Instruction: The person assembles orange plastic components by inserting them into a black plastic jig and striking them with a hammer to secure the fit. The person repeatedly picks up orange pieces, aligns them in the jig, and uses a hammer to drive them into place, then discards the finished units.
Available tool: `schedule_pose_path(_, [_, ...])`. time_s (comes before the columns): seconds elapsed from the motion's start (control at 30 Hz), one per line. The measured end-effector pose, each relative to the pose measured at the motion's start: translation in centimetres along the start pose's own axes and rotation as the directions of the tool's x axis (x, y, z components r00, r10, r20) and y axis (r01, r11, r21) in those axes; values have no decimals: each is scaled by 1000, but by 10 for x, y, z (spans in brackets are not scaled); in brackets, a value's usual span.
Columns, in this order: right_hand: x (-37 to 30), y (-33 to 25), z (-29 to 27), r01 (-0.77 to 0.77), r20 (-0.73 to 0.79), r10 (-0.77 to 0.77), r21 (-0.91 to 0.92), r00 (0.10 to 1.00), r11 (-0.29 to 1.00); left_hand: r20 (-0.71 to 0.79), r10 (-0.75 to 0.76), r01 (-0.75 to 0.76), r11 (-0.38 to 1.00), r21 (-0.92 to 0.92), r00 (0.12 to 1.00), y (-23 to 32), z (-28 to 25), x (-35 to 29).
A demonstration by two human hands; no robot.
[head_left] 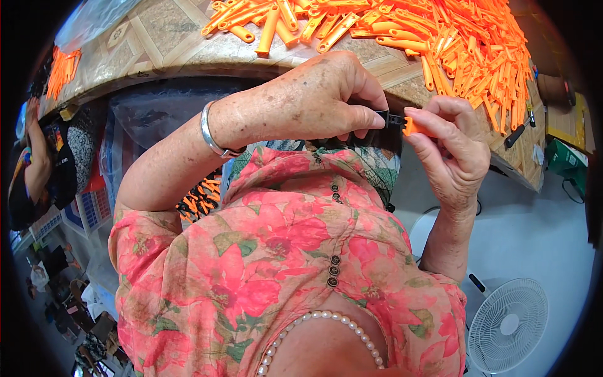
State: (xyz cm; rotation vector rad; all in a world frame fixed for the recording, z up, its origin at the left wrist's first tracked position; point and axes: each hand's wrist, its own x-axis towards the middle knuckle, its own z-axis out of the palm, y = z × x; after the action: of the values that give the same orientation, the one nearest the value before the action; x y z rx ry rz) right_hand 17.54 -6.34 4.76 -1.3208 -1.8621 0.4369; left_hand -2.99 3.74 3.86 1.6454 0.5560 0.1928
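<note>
Two small parts sit end to end just off the near edge of the table (157, 38): the left hand (336, 94) pinches a black part (394, 120), and the right hand (455, 147) grips an orange piece (418, 127) between thumb and fingers. Fingers hide much of both, so how firmly they join cannot be told. Ends meeting crookedly could jam or slip; being clear of the table, a dropped part would likely miss it. On the table, a loose heap of orange pieces (465, 38) crowds the right side; a careless knock could spill some. A black-handled tool (515, 136) lies at the table's right edge, with a green box (567, 162) beyond; a white fan (509, 325) stands off its near right side.
</note>
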Motion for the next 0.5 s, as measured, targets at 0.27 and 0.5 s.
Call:
schedule_pose_path(0.27, [4,-2,7,72,56,-67,-97,996,993,-2,106,-105,991,88,994,-1,0,-2])
schedule_pose_path(0.5, [6,-3,10,75,66,-68,-109,995,991,-37,174,-167,976,138,984,-5,1,-4])
